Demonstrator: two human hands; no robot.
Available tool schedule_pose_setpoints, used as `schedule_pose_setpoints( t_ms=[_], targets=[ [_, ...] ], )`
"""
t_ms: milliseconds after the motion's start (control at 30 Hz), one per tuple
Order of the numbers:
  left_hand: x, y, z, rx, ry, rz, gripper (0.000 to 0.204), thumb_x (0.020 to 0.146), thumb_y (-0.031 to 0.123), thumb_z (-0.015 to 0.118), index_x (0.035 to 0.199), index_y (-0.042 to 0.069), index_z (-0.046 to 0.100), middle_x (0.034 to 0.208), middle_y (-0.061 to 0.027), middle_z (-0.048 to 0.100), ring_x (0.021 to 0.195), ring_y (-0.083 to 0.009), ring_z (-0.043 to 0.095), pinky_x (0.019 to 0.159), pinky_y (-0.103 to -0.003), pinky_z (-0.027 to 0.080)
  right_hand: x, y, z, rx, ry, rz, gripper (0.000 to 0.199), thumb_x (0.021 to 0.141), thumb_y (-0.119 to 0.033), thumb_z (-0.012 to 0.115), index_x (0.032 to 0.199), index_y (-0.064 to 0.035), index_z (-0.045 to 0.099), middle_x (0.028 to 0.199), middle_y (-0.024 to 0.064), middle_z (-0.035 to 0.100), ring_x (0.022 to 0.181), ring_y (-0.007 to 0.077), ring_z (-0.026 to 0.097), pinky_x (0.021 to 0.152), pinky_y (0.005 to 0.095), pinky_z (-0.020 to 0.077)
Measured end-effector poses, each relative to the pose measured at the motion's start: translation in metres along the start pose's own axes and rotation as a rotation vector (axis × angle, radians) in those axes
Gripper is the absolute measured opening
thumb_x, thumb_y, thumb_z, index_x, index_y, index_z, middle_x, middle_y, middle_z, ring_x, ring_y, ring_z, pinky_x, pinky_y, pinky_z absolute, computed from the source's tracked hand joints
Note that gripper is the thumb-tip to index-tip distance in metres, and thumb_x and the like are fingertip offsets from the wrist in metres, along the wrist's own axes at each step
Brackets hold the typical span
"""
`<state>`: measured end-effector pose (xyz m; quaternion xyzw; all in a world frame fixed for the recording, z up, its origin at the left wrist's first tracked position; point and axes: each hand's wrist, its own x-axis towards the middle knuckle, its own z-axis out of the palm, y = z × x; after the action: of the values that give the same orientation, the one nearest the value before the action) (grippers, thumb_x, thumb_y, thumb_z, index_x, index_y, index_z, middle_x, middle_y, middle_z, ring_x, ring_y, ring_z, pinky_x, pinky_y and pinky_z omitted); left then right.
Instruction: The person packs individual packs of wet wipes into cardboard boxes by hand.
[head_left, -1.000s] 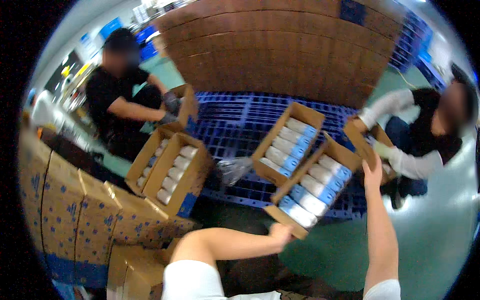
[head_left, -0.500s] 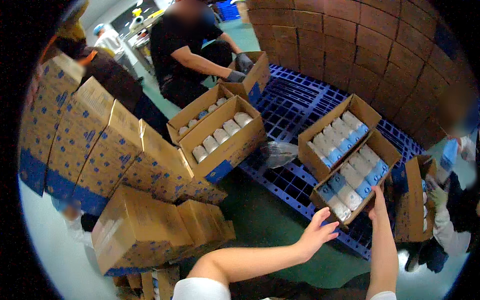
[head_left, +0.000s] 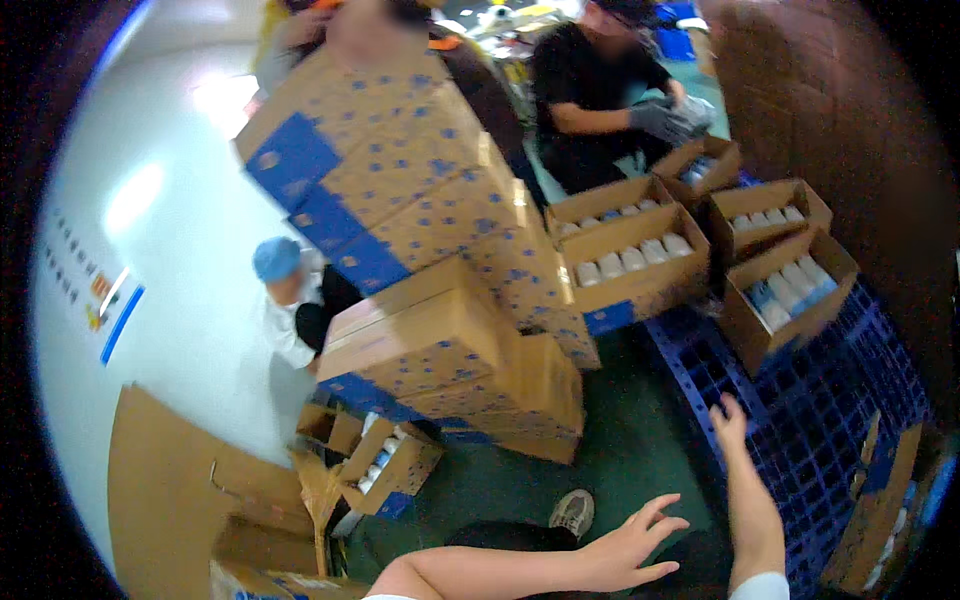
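My left hand (head_left: 630,545) hangs open with fingers spread above the green floor (head_left: 640,440), holding nothing. My right hand (head_left: 730,418) is open too, stretched over the near edge of the blue plastic pallet (head_left: 800,400) and touching nothing. On the pallet stand open cardboard boxes (head_left: 780,290) filled with white bottles (head_left: 790,285). A closed brown box with blue dots (head_left: 430,340) sits on a low stack to the left of my hands. My shoe (head_left: 573,512) shows below.
A tall stack of dotted cartons (head_left: 400,170) leans at centre. A person in black with gloves (head_left: 600,90) works at boxes at the back. Another person in a blue cap (head_left: 290,300) crouches at left. A small open box of bottles (head_left: 390,465) and flat cardboard (head_left: 170,490) lie at lower left.
The view has swung left, so the pallet and its boxes shifted to the right. Both my hands have come away from the open box and stay empty.
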<state>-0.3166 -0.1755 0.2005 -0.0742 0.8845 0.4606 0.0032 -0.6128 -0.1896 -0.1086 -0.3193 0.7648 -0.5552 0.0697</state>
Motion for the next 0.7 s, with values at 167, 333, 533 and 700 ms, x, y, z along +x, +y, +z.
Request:
schedule_pose_setpoints(
  t_ms=[167,333,533,700],
  targets=[
    [-0.066,-0.021,0.013,0.111,0.198,-0.175,0.055,0.084,0.032,0.058,0.127,0.006,0.036,0.137,-0.0242,0.016,0.125,-0.0389,0.029,0.101,-0.042,0.031,-0.114,-0.077,0.031,-0.517,-0.573,-0.095,0.059,0.069,-0.025,0.07,0.12,-0.007,0.048,0.134,0.0233,0.032,0.126,0.0376,0.027,0.104,0.0445,0.0245],
    [-0.128,-0.008,-0.02,0.182,0.41,-0.189,0.054,0.08,0.031,0.062,0.124,0.008,0.04,0.138,-0.024,0.019,0.127,-0.0402,0.024,0.103,-0.043,0.027,-0.103,-0.125,0.019,-0.382,-0.802,-0.129,0.061,0.069,-0.028,0.071,0.121,-0.0065,0.048,0.131,0.0216,0.038,0.123,0.0359,0.034,0.101,0.0418,0.0305],
    [-0.258,-0.113,-0.141,0.692,1.044,-0.534,0.07,0.07,0.038,0.068,0.124,0.004,0.039,0.135,-0.0266,0.024,0.125,-0.0413,0.023,0.102,-0.05,0.021,-0.096,-0.303,0.073,0.089,-0.732,-0.22,0.066,0.076,-0.028,0.067,0.128,0.0001,0.037,0.129,0.0193,0.043,0.12,0.0294,0.042,0.099,0.0364,0.0325],
    [-0.339,-0.199,-0.306,-0.322,1.611,-0.385,0.069,0.085,0.052,0.047,0.122,-0.005,0.037,0.123,-0.021,0.043,0.116,-0.0321,0.04,0.097,-0.038,0.031,-0.087,-0.477,0.145,0.691,-0.688,0.213,0.073,0.087,-0.05,0.045,0.137,-0.0014,0.022,0.139,0.0139,0.029,0.128,0.0244,0.03,0.103,0.0395,0.0238]
  ],
)
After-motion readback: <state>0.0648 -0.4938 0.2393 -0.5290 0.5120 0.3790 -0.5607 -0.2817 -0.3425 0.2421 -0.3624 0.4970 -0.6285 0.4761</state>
